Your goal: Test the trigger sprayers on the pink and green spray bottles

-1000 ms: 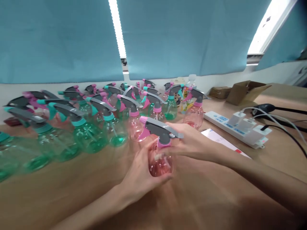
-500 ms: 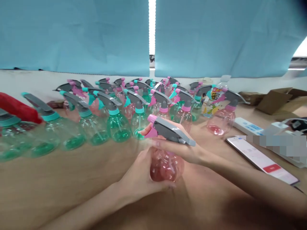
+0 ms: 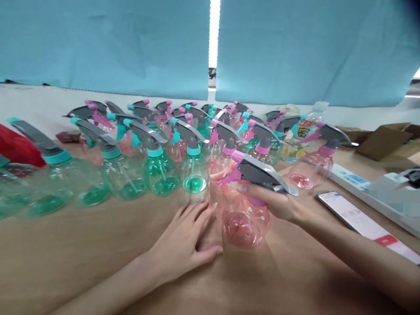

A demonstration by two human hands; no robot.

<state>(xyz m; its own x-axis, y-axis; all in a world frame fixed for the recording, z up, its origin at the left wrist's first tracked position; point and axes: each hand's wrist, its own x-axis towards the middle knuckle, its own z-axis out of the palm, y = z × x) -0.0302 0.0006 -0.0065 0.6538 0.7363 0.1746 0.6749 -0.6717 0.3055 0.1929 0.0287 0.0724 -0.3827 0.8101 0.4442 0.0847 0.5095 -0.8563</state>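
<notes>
A pink spray bottle (image 3: 246, 225) with a grey and pink trigger head stands at the front centre, slightly tilted. My right hand (image 3: 269, 194) grips it around the neck and trigger from the right. To the left of the bottle, my left hand (image 3: 187, 236) lies palm down over the table (image 3: 98, 258), fingers spread, holding nothing. Just beyond my left hand is a green spray bottle (image 3: 193, 173) with a turquoise collar. Another pink spray bottle (image 3: 311, 168) stands to the right, behind my right hand.
Rows of green and pink spray bottles stretch across the back and left. A phone (image 3: 364, 223), a white power strip (image 3: 361, 186) and an open cardboard box (image 3: 382, 142) are at the right. A labelled plastic bottle (image 3: 295, 146) stands behind. Something red (image 3: 19, 146) shows at far left.
My left hand has let go of the pink bottle's body and opened beside it. The bottle, in my right hand, has shifted to the right. The view has moved slightly.
</notes>
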